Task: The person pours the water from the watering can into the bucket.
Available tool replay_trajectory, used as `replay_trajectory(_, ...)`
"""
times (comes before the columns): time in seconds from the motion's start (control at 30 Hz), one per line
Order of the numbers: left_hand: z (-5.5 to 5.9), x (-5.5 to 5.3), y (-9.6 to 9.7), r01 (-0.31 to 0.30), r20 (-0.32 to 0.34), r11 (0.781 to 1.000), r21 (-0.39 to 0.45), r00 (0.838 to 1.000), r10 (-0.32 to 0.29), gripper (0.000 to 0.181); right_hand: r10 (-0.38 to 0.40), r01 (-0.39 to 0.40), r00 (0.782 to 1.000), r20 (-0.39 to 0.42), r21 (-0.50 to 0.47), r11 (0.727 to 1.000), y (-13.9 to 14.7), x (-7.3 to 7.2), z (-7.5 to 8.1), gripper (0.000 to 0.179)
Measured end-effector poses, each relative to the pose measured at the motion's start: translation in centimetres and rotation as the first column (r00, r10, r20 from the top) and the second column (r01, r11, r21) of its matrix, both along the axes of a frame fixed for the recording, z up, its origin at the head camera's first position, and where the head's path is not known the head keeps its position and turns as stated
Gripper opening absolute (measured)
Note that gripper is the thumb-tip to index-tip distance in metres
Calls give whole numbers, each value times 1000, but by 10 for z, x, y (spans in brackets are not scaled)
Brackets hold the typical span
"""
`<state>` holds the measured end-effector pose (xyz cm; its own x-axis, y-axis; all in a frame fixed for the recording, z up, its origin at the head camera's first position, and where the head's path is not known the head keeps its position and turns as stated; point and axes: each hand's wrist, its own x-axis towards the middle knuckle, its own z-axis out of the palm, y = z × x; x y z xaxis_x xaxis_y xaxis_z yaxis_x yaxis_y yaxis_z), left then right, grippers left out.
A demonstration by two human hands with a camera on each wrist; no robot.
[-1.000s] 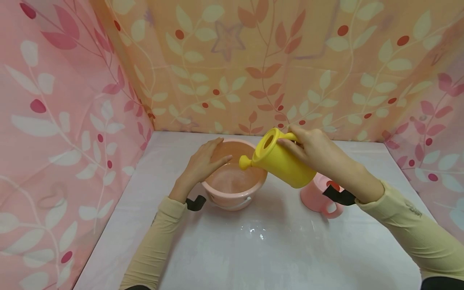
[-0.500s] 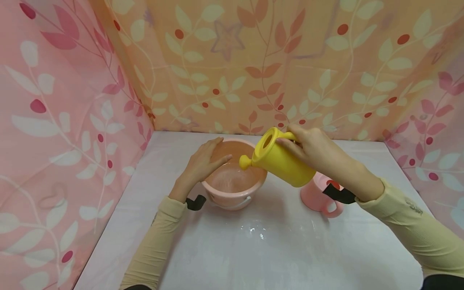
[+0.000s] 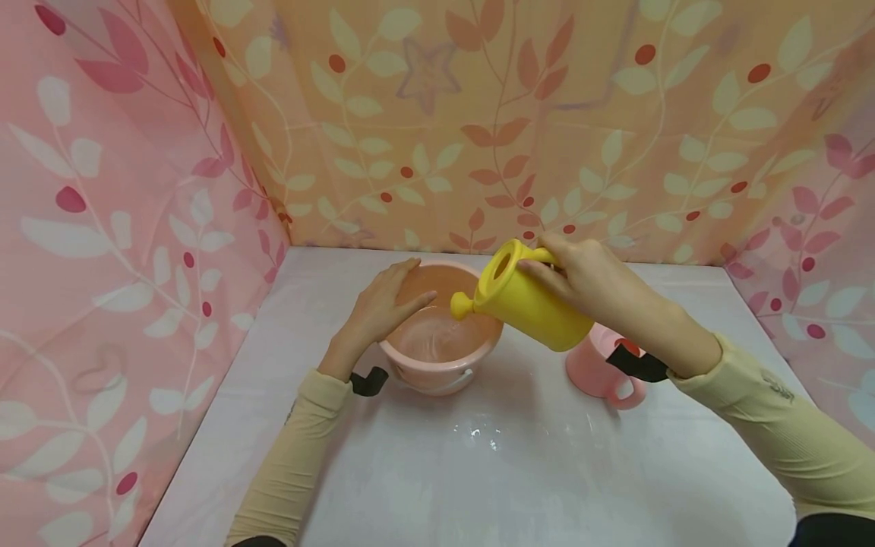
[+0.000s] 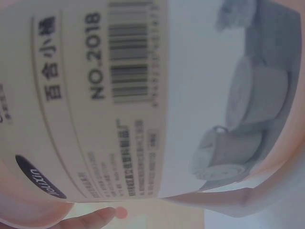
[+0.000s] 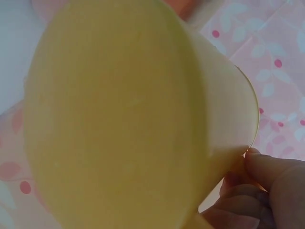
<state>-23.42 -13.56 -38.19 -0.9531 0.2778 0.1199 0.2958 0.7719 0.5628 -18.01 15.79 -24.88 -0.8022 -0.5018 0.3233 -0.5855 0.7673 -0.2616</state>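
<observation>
Both hands are showing above one counter [image 3: 437, 486]. Nearest, two cream sleeves [image 3: 759, 429] are covering the forearms, and one black piece [image 3: 369, 382] is jutting out at each wrist. Several bright glints [image 3: 476, 434] are dotting the counter beyond. To the right, one pink mug [image 3: 589, 370] is standing upright, its single handle pointing near and right. Left of it, one pink bucket [image 3: 434, 369] is standing; the left wrist view is showing one printed label [image 4: 133, 76] with one barcode on its wall. The left hand [image 3: 381, 306] is resting at the bucket's left rim, fingers lying fairly straight, thumb spreading away over the opening. The right hand [image 3: 586, 277] is gripping the handle of one yellow watering can [image 3: 536, 308], fingers curling round it; the can is leaning left, its one spout head [image 3: 461, 305] hanging over the bucket's right part. Farthest, three leaf-patterned walls are enclosing the counter: pink left [image 3: 123, 251], orange far [image 3: 431, 144], pink right [image 3: 820, 251].
</observation>
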Motion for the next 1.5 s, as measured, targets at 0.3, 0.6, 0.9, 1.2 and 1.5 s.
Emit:
replay_trajectory(0.3,-1,0,-1,1,8,1000,7,1000,-1,80,3,-3,1000,6,13,1000,-1,-1,0,26)
replay_trajectory(0.6,-3,-1,-1,4,-1,1000,3,1000,-4,80,-3,3,1000,9,20,1000,-2,1,1,26)
replay_trajectory(0.9,-2,-1,0,1,0,1000,2,1000,-1,79,1,-1,1000,2,24,1000,-2,1,1,26)
replay_trajectory(1.2,-2,-1,-1,4,-9,1000,2,1000,-4,78,3,-3,1000,-13,32,999,-4,2,2,27)
replay_trajectory(1.5,-2,-1,-1,8,-14,1000,3,1000,-8,78,5,-5,1000,-20,27,1000,-3,2,1,26)
